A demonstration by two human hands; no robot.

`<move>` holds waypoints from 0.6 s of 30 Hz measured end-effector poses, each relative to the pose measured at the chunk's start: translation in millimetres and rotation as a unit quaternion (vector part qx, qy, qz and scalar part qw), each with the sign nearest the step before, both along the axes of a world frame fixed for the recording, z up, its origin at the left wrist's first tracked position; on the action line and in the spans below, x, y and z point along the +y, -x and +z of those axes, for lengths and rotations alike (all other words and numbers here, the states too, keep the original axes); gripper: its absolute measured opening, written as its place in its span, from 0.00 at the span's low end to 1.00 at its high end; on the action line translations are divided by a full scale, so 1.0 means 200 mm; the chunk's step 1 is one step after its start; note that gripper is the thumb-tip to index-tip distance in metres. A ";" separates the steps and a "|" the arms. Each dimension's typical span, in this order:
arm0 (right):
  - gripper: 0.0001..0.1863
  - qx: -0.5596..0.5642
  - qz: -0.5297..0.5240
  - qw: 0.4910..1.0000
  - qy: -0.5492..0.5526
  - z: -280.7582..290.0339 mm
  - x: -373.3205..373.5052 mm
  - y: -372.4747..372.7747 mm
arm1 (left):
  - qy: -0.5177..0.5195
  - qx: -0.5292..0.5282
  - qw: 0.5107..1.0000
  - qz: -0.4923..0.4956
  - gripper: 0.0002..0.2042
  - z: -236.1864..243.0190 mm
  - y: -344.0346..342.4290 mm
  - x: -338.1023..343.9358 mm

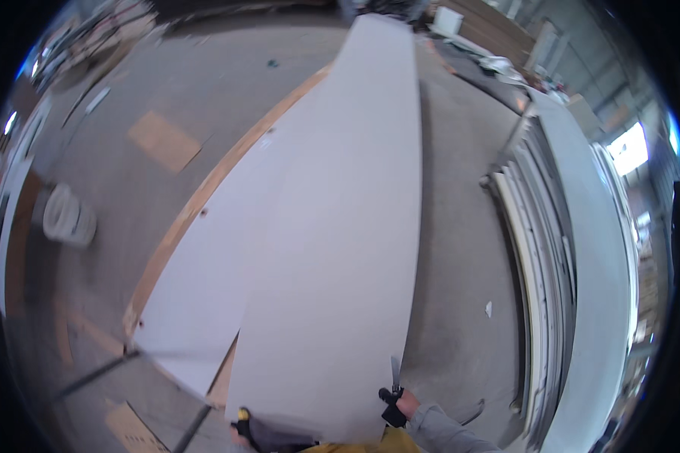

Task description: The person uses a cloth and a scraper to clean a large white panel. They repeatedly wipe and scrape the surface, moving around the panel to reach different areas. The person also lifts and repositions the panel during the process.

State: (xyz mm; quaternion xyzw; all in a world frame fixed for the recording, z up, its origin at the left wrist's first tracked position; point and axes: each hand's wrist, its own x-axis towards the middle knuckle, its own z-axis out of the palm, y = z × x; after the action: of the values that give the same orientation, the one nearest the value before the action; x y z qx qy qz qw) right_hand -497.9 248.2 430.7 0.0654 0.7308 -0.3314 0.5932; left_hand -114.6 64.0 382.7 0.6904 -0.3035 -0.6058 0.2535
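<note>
While both gloved hands, left hand (253,432) and right hand (395,405), clamp their fingers on the near end of the long white flat panel (340,226), it hangs above another white board (219,249), apparently mid-carry, not yet set down.

A long board (340,249) lies on top of another board (204,279), a bit to its right. Stacked panels (551,249) stand well to the right. A roll (68,217) sits far left.
</note>
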 end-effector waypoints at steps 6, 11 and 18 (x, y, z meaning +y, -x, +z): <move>0.27 0.069 0.085 0.994 -0.015 0.54 -0.02 0.13 | 0.044 0.019 0.987 -0.152 0.16 0.37 0.64 -0.40; 0.26 0.098 0.005 0.994 0.055 0.92 0.16 0.27 | 0.071 0.040 0.960 -0.267 0.16 0.70 1.08 -0.50; 0.24 0.098 -0.043 0.987 0.117 1.00 0.55 0.32 | 0.111 0.054 0.928 -0.351 0.16 1.12 1.24 -0.39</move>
State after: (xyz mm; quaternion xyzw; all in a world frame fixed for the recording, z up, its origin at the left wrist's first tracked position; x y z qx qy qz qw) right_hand -561.7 357.5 630.0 -0.0060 0.7382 -0.4449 0.5070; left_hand -362.4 -14.3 606.1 0.4737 -0.5772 -0.6550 0.1155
